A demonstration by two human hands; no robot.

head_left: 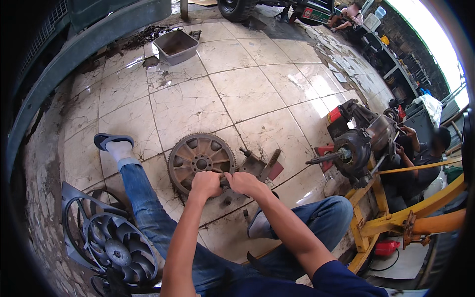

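Seated on cracked pale floor tiles (257, 89), I bend over a toothed metal wheel (200, 155), which lies flat between my legs, its round, bolt-holed hub facing up. My left hand (207, 184) and my right hand (244, 183) meet, or nearly so, over the wheel's near right edge, fingers curled inward and knuckles up; whether they pinch something small between them I cannot tell. My left leg (143, 198) in blue jeans stretches out to the left of the wheel, ending in a dark sandal (101, 140) over a pale sock; my right knee (334, 215) is bent to the right of it.

Just right of the wheel sit a metal block (252, 164) and a red flat piece (276, 171), while a small dark round part (227, 201) lies close by its near right side. Nearer to me and left of the wheel leans a black fan (118, 251) in its frame. Well beyond the wheel stands a grey basin (185, 58), with a vehicle's tyre (236, 9) farther off. Well to the right of the wheel, a co-worker (423, 173) in dark clothing reaches toward a large greasy mechanical assembly (381, 131) by a yellow frame (361, 227).
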